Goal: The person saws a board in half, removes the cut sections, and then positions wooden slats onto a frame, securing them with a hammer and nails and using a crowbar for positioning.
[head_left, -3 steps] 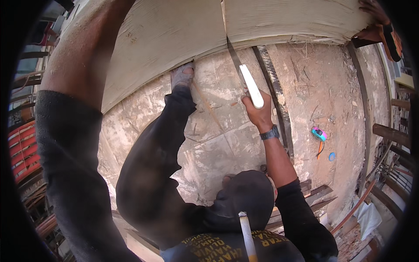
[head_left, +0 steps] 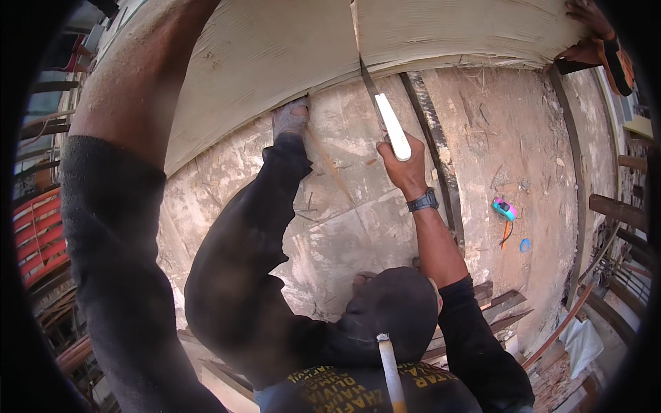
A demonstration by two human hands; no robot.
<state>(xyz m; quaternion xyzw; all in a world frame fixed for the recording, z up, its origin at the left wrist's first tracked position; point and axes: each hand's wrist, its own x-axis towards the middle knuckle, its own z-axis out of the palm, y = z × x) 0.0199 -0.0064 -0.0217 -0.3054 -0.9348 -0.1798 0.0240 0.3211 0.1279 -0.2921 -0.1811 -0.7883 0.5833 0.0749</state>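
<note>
My right hand (head_left: 405,165) is closed around the white handle of a hand saw (head_left: 392,127). The saw's dark blade meets the near edge of a large pale wood sheet (head_left: 268,48), at the end of a long narrow slit. My left forearm (head_left: 131,89) reaches up along the left side, and its hand lies beyond the picture's top edge. My foot in a grey covering (head_left: 290,118) is at the sheet's near edge.
Another person's hand (head_left: 591,17) rests by the sheet's far right end. A pink and turquoise tape measure (head_left: 505,208) and a blue ring (head_left: 525,246) lie on the dusty floor. Dark timber strips (head_left: 434,131) cross it. Red slats (head_left: 40,237) stand at far left.
My right hand and the saw have moved slightly forward, toward the sheet. My left forearm has shifted a little to the right.
</note>
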